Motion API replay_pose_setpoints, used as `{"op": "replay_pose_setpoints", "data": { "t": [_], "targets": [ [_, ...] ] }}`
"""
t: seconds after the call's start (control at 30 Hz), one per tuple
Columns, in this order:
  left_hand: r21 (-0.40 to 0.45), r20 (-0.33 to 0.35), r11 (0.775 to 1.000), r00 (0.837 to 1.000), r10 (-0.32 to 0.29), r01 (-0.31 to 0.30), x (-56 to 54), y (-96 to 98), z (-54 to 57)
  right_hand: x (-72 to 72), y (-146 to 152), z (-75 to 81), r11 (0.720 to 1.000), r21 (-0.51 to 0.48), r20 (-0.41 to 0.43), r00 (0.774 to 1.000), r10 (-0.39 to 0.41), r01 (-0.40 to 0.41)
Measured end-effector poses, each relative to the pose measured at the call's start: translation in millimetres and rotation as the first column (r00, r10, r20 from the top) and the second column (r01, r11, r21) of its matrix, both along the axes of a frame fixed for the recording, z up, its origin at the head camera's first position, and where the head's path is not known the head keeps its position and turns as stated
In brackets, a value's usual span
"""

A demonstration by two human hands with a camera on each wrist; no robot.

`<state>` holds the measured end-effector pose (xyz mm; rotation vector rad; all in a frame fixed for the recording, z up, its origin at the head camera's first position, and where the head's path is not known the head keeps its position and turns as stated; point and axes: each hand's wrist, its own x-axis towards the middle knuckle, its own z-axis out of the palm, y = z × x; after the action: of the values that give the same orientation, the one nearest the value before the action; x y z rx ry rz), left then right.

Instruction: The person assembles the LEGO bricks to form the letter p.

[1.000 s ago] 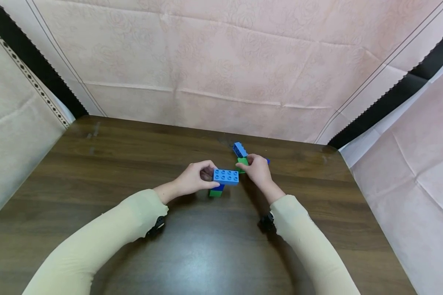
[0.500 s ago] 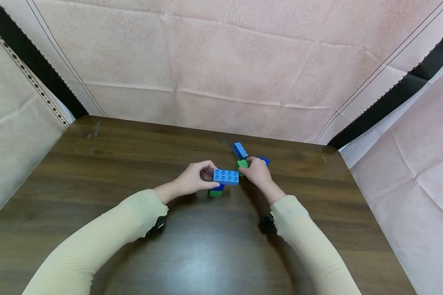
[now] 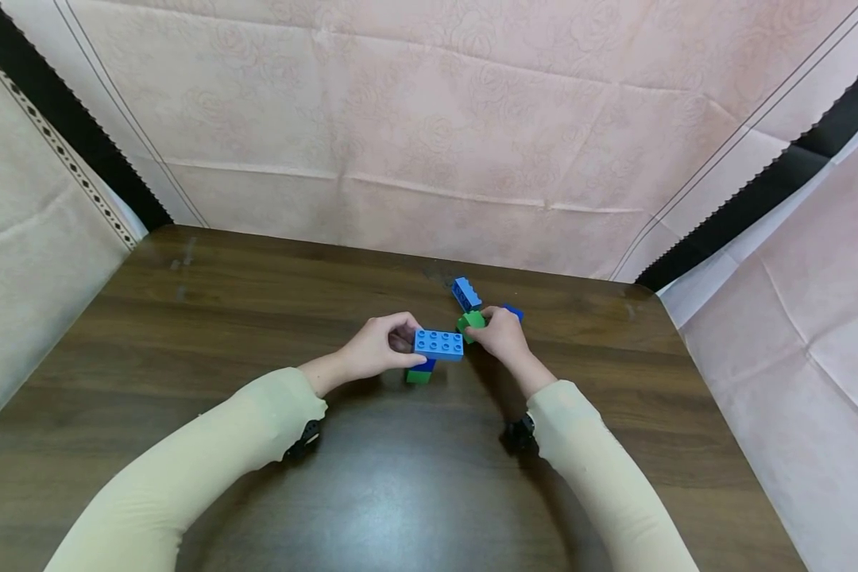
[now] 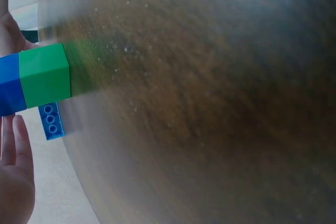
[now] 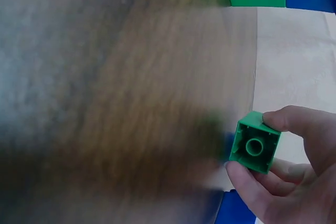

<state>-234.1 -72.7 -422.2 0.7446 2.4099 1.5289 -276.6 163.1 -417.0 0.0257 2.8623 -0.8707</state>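
My left hand (image 3: 372,344) holds a small stack by its left end, between thumb and fingers. On top is a light blue brick (image 3: 438,345) with two rows of studs. Beneath it come a dark blue brick (image 3: 425,365) and a green brick (image 3: 419,377) at the bottom. My right hand (image 3: 503,334) pinches a separate green square brick (image 3: 472,322) just right of the stack. In the right wrist view, that green brick (image 5: 255,142) shows its hollow underside with one round tube, thumb and fingertips on its sides.
Behind my right hand, another light blue brick (image 3: 466,294) lies on its side. A dark blue brick (image 3: 513,311) is partly hidden past that hand. The brown wooden table (image 3: 272,286) ends at a pale cloth backdrop (image 3: 415,119).
The green square brick has turned and tilted in my right hand, which shifts slightly and uncovers more of the dark blue brick behind. My left hand keeps the stack almost still.
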Motion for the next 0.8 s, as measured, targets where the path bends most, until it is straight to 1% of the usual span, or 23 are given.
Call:
{"op": "replay_pose_setpoints", "data": {
  "t": [0.23,0.37,0.6,0.7,0.8],
  "targets": [
    [-0.004,-0.004,1.0,1.0,-0.003,0.003,-0.9,-0.4,0.0,1.7,7.1,-1.8,0.995,-0.102,0.007,1.0,0.002,-0.001],
    [-0.005,-0.001,1.0,1.0,-0.004,0.004,-0.4,-0.6,0.2,4.0,9.0,-1.4,0.992,-0.129,0.024,1.0,0.007,-0.004],
    [-0.011,0.001,1.0,1.0,-0.002,0.002,0.4,-0.6,1.7,8.7,7.4,3.8,0.987,-0.161,0.067,0.998,0.006,0.005],
    [-0.004,0.002,1.0,1.0,-0.005,0.005,0.1,-0.6,1.0,9.1,7.6,3.2,0.984,-0.177,0.081,0.997,0.01,0.005],
    [-0.001,0.002,1.0,1.0,-0.004,0.004,-0.4,-0.7,0.4,8.2,9.4,0.2,0.98,-0.199,0.07,0.997,0.017,-0.003]
  ]
}}
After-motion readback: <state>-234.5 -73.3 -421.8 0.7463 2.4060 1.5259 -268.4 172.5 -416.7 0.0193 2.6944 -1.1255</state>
